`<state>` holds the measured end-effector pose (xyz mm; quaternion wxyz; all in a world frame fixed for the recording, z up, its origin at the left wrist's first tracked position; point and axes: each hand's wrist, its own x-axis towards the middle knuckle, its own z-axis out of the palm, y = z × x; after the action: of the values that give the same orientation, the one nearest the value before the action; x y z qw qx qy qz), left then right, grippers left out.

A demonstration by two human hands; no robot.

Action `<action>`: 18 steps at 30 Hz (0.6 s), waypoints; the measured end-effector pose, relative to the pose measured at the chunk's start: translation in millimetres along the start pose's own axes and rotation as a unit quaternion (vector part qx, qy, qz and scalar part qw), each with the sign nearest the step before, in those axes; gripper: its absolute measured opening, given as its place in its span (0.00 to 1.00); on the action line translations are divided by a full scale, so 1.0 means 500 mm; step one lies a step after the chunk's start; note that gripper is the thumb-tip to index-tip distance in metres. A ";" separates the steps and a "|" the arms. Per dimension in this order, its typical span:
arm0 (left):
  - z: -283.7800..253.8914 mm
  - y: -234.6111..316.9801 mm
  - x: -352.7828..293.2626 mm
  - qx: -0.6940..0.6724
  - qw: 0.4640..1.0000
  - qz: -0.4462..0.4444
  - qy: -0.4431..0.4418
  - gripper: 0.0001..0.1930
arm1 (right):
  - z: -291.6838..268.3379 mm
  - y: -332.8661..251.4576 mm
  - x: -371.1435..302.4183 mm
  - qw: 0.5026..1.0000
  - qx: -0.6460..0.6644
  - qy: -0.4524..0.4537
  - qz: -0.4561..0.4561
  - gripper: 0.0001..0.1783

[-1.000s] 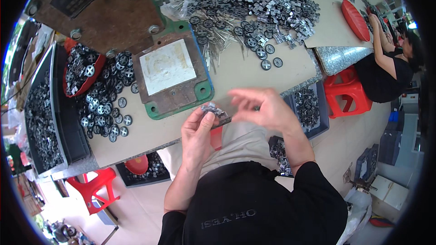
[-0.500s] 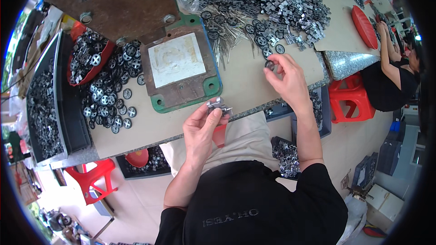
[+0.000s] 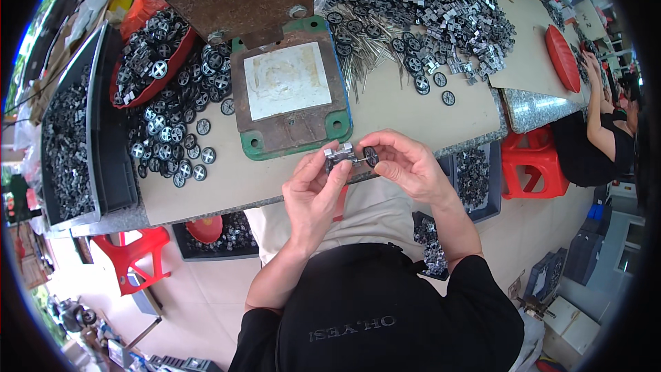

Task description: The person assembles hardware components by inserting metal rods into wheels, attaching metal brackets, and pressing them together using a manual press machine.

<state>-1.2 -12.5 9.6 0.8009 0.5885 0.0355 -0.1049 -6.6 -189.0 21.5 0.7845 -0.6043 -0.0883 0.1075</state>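
Observation:
My left hand (image 3: 315,189) pinches a small grey metal block with a thin axle (image 3: 342,156) just above the table's front edge. At the axle's right end sits a small black wheel (image 3: 371,156), held between the fingertips of my right hand (image 3: 406,164). Both hands meet in front of the green-edged metal press plate (image 3: 289,98). Loose black wheels (image 3: 177,139) lie spread on the table to the left, while grey metal blocks and pins (image 3: 427,7) are heaped at the back right.
A red bowl of wheels (image 3: 148,62) and a dark bin of parts (image 3: 69,138) stand at the left. Trays of parts sit under the table (image 3: 475,176). Red stools (image 3: 530,162) stand right and lower left. Another person (image 3: 599,138) sits at the far right.
My right hand reached out to the wheels at the back right, then came back with one to the piece in my left hand. The left hand stayed near the table edge.

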 end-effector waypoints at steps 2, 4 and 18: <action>0.000 0.002 0.000 0.002 1.000 -0.004 0.000 0.16 | -0.004 0.001 -0.002 0.996 -0.085 0.010 -0.009 0.16; -0.001 -0.001 -0.001 0.005 1.000 -0.009 0.000 0.16 | -0.002 -0.005 -0.001 0.993 -0.114 0.015 -0.017 0.16; 0.006 -0.009 0.019 -0.158 0.987 -0.031 -0.025 0.14 | 0.041 0.024 0.009 0.991 -0.034 0.127 0.011 0.15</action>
<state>6.7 -18.1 4.6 0.8807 0.4506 0.0497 -0.1375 -8.6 -166.0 15.3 0.7671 -0.6404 0.0149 0.0352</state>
